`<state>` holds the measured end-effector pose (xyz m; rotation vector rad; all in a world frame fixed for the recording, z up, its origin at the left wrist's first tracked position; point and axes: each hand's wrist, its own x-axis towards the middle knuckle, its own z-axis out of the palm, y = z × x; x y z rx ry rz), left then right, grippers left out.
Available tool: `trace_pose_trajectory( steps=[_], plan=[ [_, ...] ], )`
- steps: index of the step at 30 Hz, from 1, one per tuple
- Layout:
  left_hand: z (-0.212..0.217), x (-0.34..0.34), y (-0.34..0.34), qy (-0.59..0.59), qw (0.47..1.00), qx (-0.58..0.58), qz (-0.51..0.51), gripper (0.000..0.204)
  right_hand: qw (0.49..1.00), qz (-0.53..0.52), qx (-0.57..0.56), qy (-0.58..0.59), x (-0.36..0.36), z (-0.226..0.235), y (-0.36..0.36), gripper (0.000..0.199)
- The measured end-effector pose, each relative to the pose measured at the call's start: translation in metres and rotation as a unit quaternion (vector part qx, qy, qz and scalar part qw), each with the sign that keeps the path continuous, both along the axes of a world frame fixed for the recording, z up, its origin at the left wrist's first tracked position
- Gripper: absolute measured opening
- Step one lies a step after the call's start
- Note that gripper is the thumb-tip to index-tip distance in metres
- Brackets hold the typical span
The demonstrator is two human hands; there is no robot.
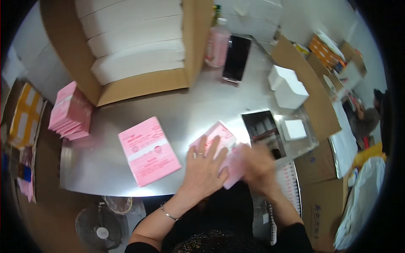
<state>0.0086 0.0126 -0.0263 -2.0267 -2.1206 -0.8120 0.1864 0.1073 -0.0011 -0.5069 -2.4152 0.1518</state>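
My left hand (206,168) lies flat with its fingers spread over a pink printed packet (222,130) near the front edge of the metal table. At the packet's right side, my right hand (259,168) is smeared by motion beside a loose pink part (235,165). Its fingers cannot be made out. Left of my hands rests another pink packet (149,152) with a pale band across its middle. A pile of similar pink packets (69,111) stands at the table's left end.
A cardboard box (143,90) holding white stacks stands at the back. Behind the work area are a phone (237,59) and a pink bottle (218,44). White folded stacks (291,90) and a dark shiny panel (262,128) lie right. A fan (101,230) sits below.
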Motion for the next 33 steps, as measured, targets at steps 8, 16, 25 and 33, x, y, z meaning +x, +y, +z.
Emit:
trace_pose_trajectory(
  steps=[8, 16, 25, 33],
  plan=[
    [0.018, 0.022, 0.004, 0.023, 0.998, -0.059, 0.031, 0.047, 0.886, -0.424, 0.166, -0.091, 0.108, -0.02, 0.097, 0.017],
    [0.028, 0.002, 0.0, 0.052, 0.998, 0.012, -0.037, 0.05, 0.922, -0.386, -0.001, -0.021, 0.108, -0.017, 0.107, 0.016],
    [0.006, 0.008, -0.012, -0.055, 0.989, -0.04, -0.131, 0.058, 0.992, -0.064, 0.101, 0.033, 0.033, -0.015, 0.02, 0.038],
    [0.035, 0.018, -0.013, -0.077, 0.99, -0.051, -0.103, 0.07, 0.982, -0.079, -0.001, -0.171, -0.038, -0.03, 0.028, 0.034]
  ],
)
